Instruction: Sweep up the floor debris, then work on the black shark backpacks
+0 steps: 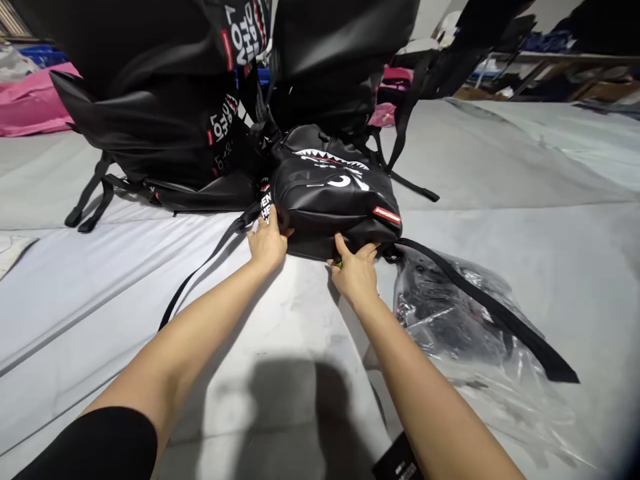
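Note:
A black backpack [327, 200] with white shark teeth, white lettering and a red label lies on the white-covered table in front of me. My left hand [269, 245] grips its near left corner, beside a printed side strap. At the near edge, right of the middle, my right hand [357, 272] grips the backpack too, with part of its fingers under the edge. A small bright green spot shows by the right fingers; what it is I cannot make out. One loose black strap [207, 267] trails to the left and another [493, 303] to the right.
Stacked black bags [160, 127] rise behind and to the left, with another pile [340, 60] directly behind. Clear plastic bags [450, 320] lie at the right. A black tag [400, 460] is near the front edge. Pink material [35, 103] sits far left.

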The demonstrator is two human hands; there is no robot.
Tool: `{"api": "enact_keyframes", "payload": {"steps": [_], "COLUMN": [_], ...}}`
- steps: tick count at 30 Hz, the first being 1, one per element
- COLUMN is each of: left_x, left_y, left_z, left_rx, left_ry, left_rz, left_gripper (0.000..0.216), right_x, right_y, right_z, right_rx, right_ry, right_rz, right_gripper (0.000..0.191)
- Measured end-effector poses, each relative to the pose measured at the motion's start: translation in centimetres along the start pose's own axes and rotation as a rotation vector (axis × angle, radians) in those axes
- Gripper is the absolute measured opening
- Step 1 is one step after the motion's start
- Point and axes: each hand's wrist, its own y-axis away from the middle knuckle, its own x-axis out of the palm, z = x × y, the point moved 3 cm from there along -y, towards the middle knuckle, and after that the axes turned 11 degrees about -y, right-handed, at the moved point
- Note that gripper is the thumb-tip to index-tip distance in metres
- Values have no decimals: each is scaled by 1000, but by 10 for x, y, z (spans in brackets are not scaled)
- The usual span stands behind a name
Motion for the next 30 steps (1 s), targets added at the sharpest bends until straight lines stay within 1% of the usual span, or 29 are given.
{"api": "enact_keyframes", "payload": {"steps": [3,5,6,7,8,9,10,11,12,13,14,15,16,17,19,22,24,27,30], "left_x": [3,3,2,-2,-7,-13,-21,-28,-36,-42,-46,-48,-47,-45,-39,-29,-26,-27,-28], "left_y": [-19,-22,-20,-16,-12,-8,-5,-3,-5,-9,-16,-25,-36,-47,-68,-90,-103,-128,-154], "left_z": [-6,2,12,26,44,66,90,115,140,161,178,190,196,198,193,180,177,186,201], "left_rx": [23,88,135,175,196,185,139,61,-43,-151,-245,-313,-349,-364,-377,-404,-388,-354,-304], "left_ry": [75,175,233,292,346,388,412,412,394,376,371,381,401,421,415,305,247,220,238], "left_rz": [74,102,75,9,-89,-205,-323,-426,-503,-534,-519,-467,-390,-312,-213,-198,-197,-149,-44], "left_gripper": [78,83,82,78,70,61,54,52,56,67,80,93,103,108,110,109,106,107,109], "right_x": [-4,-7,-9,-10,-11,-10,-10,-8,-7,-5,-4,-2,-1,-1,0,0,1,2,3], "right_y": [-24,-34,-37,-37,-37,-35,-32,-30,-28,-26,-25,-25,-26,-27,-29,-33,-36,-40,-46], "right_z": [-2,-6,-8,-10,-12,-14,-16,-17,-18,-18,-18,-18,-18,-18,-19,-20,-19,-15,-12], "right_rx": [14,32,43,54,60,61,58,48,36,28,24,23,22,19,5,-2,2,16,47], "right_ry": [-13,-34,-46,-55,-60,-61,-58,-55,-54,-55,-57,-59,-57,-51,-28,12,39,74,98], "right_rz": [15,36,43,49,53,57,62,65,65,65,63,64,66,70,82,85,84,89,104], "right_gripper": [67,67,67,68,70,71,73,74,76,76,77,76,76,75,74,74,73,72,71]}}
